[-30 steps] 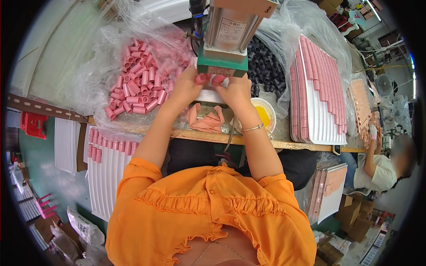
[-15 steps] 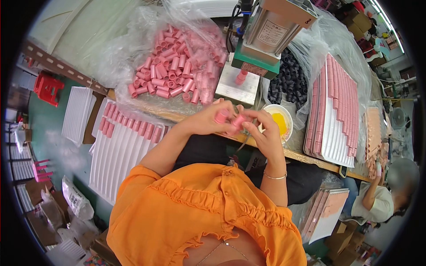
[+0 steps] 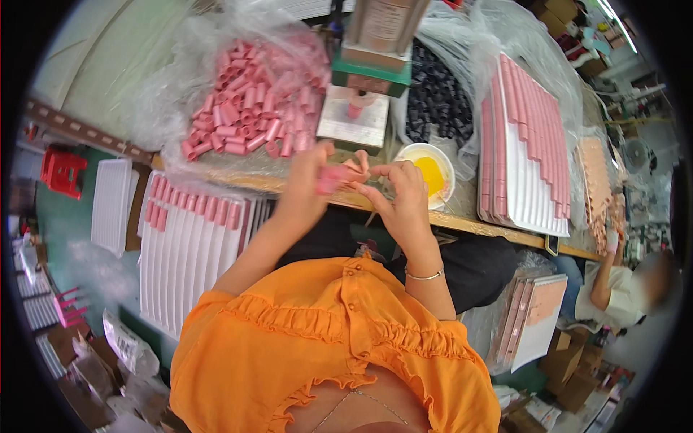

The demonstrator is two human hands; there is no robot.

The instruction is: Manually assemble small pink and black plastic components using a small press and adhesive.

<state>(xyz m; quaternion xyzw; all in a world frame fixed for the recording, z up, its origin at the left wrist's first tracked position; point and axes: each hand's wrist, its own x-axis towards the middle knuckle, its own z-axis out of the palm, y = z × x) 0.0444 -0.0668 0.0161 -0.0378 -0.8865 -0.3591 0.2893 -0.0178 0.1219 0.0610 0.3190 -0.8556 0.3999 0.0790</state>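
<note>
Just above the middle of the frame, the two hands work close together in front of the table edge (image 3: 469, 225). The left hand (image 3: 307, 187) is closed round a pink tube (image 3: 331, 180), blurred. The right hand (image 3: 406, 195) has its thumb and fingers at a peach cloth (image 3: 357, 167) between the hands; whether they grip it I cannot tell.

Above them, at top centre, stands a press with a green head (image 3: 371, 77); on its metal plate (image 3: 336, 130), under the head, sits a pink piece (image 3: 355, 109). To its left, a heap of pink tubes (image 3: 242, 115) lies partly under plastic film (image 3: 162, 108). To its right is a heap of black parts (image 3: 437, 105), and below that a white bowl (image 3: 449, 186) with something yellow (image 3: 430, 175) inside.

Right of the bowl, a white ribbed tray (image 3: 530, 195) holds rows of pink tubes; another tray (image 3: 180, 281), at centre left, has tubes along its upper end. A co-worker (image 3: 612, 292) sits at the far right, and a red stool (image 3: 63, 173) stands at the far left.
</note>
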